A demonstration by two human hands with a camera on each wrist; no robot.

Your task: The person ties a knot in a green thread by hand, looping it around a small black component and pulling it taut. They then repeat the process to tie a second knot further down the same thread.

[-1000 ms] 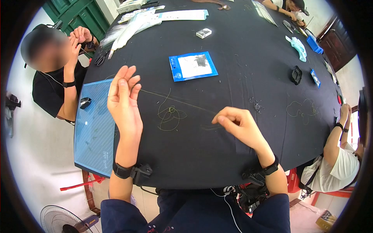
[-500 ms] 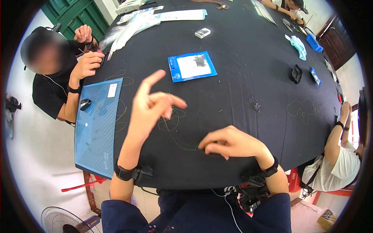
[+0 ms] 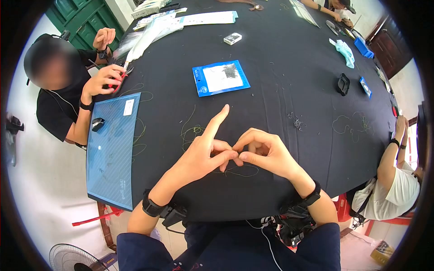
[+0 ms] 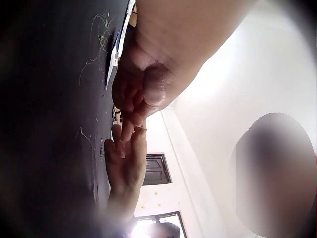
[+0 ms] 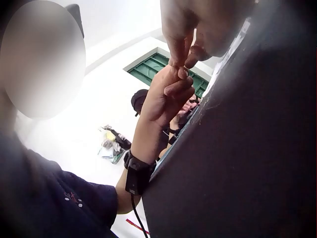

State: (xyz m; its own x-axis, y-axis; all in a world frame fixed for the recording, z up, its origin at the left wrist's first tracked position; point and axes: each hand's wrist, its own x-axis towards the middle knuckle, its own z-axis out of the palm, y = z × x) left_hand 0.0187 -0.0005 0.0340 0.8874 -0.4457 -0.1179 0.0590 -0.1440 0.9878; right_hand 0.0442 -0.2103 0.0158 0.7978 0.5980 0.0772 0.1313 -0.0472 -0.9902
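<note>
White walls and a green door (image 3: pixel 74 20) stand behind a large table (image 3: pixel 307 194) spread with black cloth, where other people sit at the left and right edges with their own work. A blue packet (image 3: pixel 197 81) lies flat ahead of the hands, and a translucent blue sheet (image 3: pixel 110 167) lies at the left edge of the table.

The left hand (image 3: pixel 196 157) and the right hand (image 3: pixel 273 156) meet over the cloth in front of the wearer. The left points its index finger forward, while its thumb pinches against the fingers beneath; the right pinches between thumb and index finger. Both seem to grasp a fine thread (image 3: pixel 246 175), which shows as a thin loop just below the joined fingertips; the part between the fingers is too small to make out. A looser tangle of thread (image 3: pixel 193 131) lies on the cloth beyond the left hand.

The step in hand looks like close finger work on the thread, perhaps passing an end from one pinch to the other or forming a loop. The next move calls for one pinch to stay firm while the other regrips finely, without letting the slack snag or slip.
</note>
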